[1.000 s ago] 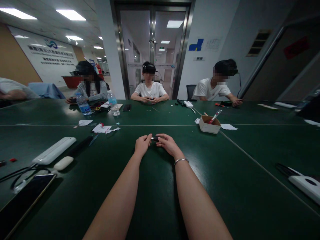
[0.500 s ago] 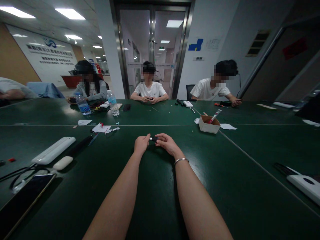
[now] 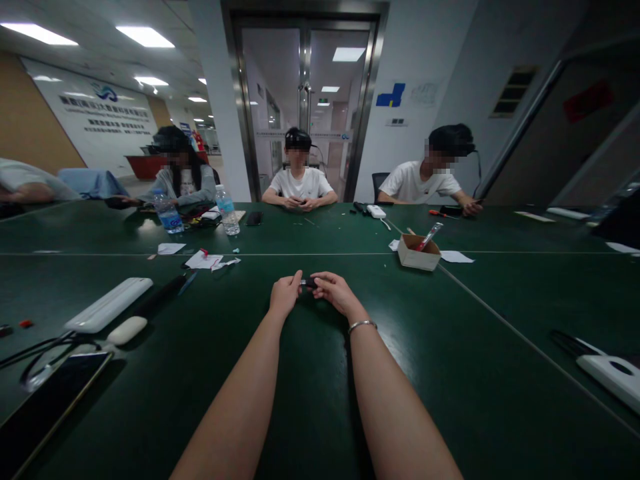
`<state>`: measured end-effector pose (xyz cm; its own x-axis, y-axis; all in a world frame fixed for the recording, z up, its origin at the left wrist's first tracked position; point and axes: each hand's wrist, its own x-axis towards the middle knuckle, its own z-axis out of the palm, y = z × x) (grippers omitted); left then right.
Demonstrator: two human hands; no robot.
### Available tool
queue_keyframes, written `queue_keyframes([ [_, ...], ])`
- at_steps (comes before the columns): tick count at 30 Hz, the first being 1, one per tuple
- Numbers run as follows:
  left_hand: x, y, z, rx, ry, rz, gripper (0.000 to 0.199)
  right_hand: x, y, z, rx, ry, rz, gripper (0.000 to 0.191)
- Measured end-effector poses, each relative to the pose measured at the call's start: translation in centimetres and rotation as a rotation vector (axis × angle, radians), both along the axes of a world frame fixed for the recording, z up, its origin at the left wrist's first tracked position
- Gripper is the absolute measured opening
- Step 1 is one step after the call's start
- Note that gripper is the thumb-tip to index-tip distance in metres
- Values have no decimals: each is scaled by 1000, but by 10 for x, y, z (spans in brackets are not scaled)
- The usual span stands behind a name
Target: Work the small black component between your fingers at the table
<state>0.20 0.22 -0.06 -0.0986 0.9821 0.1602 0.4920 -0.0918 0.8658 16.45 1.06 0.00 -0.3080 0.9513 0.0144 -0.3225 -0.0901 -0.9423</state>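
Both hands meet over the middle of the green table. Between them is a small black piece with a silver end [image 3: 309,283], much like a USB stick, though its exact kind is too small to make out. My left hand [image 3: 285,294] is closed, with thumb and fingers pinching the silver end. My right hand [image 3: 336,291], a bracelet at its wrist, grips the black end between thumb and fingertips. The fingers partly hide the piece, which lies roughly level just above the tabletop.
On the left lie a phone [image 3: 55,393], a white power bank [image 3: 110,305] and a white oval case [image 3: 127,330]. Paper scraps [image 3: 204,260] and two bottles [image 3: 227,210] are beyond. A small box [image 3: 419,255] stands right of centre. Several people sit around the table.
Both hands keep their pinch at nearly the same spot; the piece appears slightly turned. The view has shifted a little. At far left, a person's hand now holds a dark item farther out.
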Motion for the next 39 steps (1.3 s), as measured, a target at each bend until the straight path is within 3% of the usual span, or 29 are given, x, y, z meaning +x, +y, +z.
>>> queue_keyframes([
  [9,0,0,-5,86,-23,-121,38,-1,-2,4,-40,-21,-66,26],
  [15,1,5,-8,207,-219,-211,15,0,0,1,-62,-11,-94,26],
  [21,1,4,-5,241,-254,-226,19,-1,-1,3,-68,4,-102,26],
  [26,2,8,-8,128,-332,-139,27,-2,-2,5,-63,11,-91,29],
  [34,0,7,-7,131,-303,-138,23,-1,-2,4,-59,19,-81,27],
  [39,1,6,-7,83,-306,-133,35,0,-2,4,-60,19,-81,26],
])
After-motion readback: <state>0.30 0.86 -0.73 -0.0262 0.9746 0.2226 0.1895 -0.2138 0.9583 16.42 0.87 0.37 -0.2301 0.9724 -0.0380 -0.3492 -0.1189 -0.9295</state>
